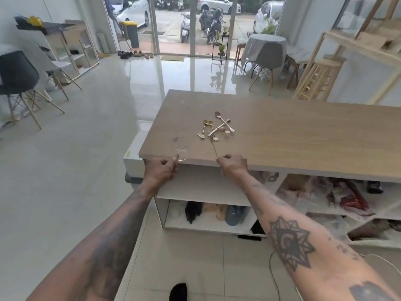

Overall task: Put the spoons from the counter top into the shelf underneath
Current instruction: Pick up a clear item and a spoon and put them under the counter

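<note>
Several gold spoons lie in a loose pile on the wooden counter top, a short way in from its near edge. My right hand is at that edge and pinches the thin handle of one gold spoon, which points back toward the pile. My left hand is curled at the counter's near left corner, with its fingertips on the lower part of a clear glass that stands there. Below the hands is the white upper shelf, bare where I can see it.
The lower shelf holds dark and blue cloth items. Compartments to the right are full of bags and clutter. Chairs stand on the tiled floor at left. A thin cable runs across the floor by my right arm.
</note>
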A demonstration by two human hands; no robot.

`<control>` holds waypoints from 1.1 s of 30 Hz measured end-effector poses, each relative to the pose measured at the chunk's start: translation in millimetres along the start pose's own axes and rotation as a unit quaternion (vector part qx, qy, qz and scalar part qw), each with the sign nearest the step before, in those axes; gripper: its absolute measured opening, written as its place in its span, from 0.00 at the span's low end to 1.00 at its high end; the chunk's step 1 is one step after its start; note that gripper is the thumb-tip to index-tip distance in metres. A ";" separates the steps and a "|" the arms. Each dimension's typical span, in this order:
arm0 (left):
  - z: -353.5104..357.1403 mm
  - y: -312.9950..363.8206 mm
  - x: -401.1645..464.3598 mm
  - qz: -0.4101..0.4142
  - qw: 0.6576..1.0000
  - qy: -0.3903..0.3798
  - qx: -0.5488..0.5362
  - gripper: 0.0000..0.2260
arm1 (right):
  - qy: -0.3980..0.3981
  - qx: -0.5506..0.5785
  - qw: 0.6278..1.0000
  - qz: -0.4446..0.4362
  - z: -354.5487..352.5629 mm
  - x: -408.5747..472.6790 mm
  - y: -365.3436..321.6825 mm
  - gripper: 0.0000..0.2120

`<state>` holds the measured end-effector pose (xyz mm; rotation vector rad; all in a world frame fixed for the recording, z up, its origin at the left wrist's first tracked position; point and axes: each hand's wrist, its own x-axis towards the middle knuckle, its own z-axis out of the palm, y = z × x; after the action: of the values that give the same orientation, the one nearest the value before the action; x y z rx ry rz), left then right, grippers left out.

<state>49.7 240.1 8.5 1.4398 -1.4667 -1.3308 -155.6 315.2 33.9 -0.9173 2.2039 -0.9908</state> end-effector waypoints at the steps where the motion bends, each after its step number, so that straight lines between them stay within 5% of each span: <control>1: -0.8 -16.8 -8.3 -0.013 1.000 -0.002 0.005 0.17 | -0.009 0.002 1.000 0.006 9.1 -5.2 12.8 0.12; 13: 0.0 -156.6 -14.5 -0.117 0.991 0.031 0.063 0.22 | -0.094 0.009 0.988 0.126 113.3 -9.2 110.4 0.13; 33: 61.6 -327.7 219.2 -0.097 0.977 0.064 0.177 0.26 | -0.104 0.040 0.969 0.220 363.0 214.6 186.9 0.16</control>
<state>47.1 83.8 -358.6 1.9030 -1.5645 -1.0993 -99.6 93.0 -366.3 -0.4387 2.0463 -0.7291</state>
